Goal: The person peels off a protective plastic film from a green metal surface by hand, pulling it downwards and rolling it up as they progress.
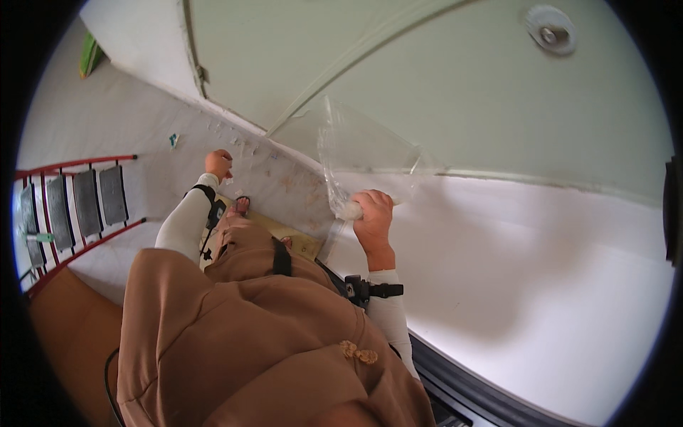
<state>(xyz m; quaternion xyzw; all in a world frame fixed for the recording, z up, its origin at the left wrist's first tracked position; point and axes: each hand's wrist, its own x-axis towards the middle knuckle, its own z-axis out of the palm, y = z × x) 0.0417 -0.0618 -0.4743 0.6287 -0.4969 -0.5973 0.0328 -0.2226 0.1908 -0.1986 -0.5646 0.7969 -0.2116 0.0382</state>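
Observation:
My right hand (373,213) grips a bunched clear plastic sheet (333,176). The loose part of that sheet spreads upward in front of a pale green door (480,107) and the white wall (507,256) beside it. Over the grey floor, to the left, is my left hand (217,164) with its fingers curled. A small pale scrap shows just under its fingertips; whether the hand pinches it or it lies on the floor is unclear.
A red-framed stepladder (85,203) with dark treads stands at the left. Small scraps (235,141) litter the floor (155,107) along the door's foot. A green object (89,56) is at the far upper left. The door carries a round metal lock (550,33).

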